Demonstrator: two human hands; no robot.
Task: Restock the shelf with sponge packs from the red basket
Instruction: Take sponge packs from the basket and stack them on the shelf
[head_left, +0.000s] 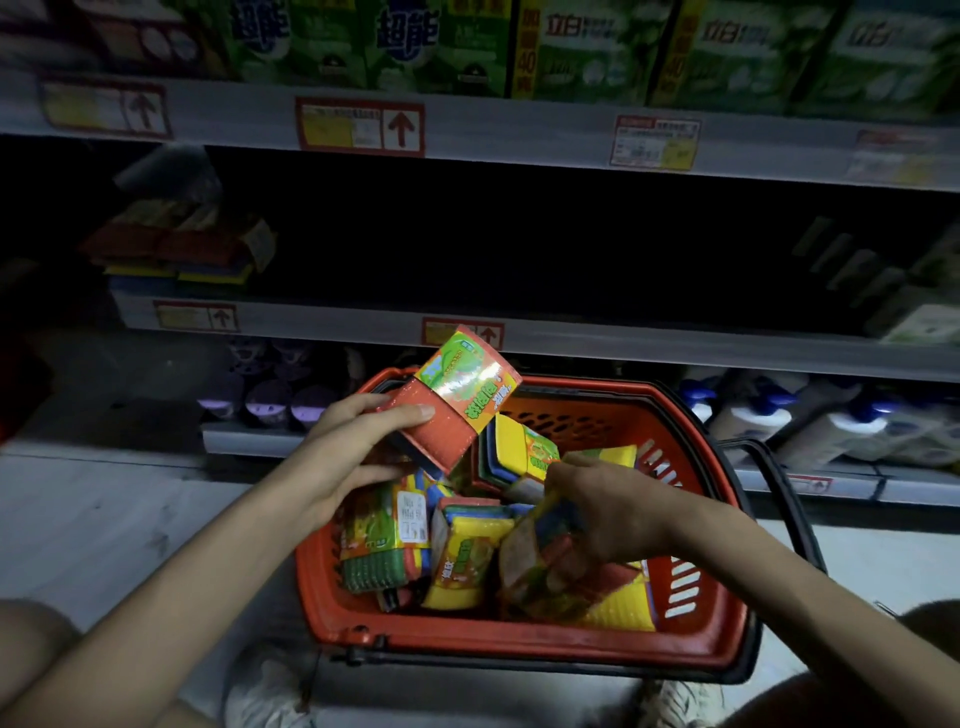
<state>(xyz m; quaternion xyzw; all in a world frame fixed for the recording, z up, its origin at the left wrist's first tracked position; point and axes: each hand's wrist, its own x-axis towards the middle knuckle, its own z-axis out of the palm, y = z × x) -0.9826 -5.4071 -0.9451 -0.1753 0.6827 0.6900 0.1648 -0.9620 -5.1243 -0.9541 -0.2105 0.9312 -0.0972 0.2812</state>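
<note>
A red basket (519, 642) stands on the floor in front of me, holding several sponge packs (460, 558). My left hand (348, 449) grips one sponge pack (457, 402) with a red sponge face and green-yellow label, lifted above the basket's far left rim. My right hand (608, 512) is down inside the basket, fingers curled round another wrapped sponge pack (545, 569). The dark middle shelf (597, 335) lies beyond the basket, with a stack of sponge packs (187, 247) at its left end.
Green detergent boxes (587, 47) fill the top shelf. Pale packs (914, 312) sit at the middle shelf's right end. Purple-lidded jars (265, 395) and white bottles with blue caps (810, 421) line the bottom shelf. The basket's black handle (784, 499) hangs off its right side.
</note>
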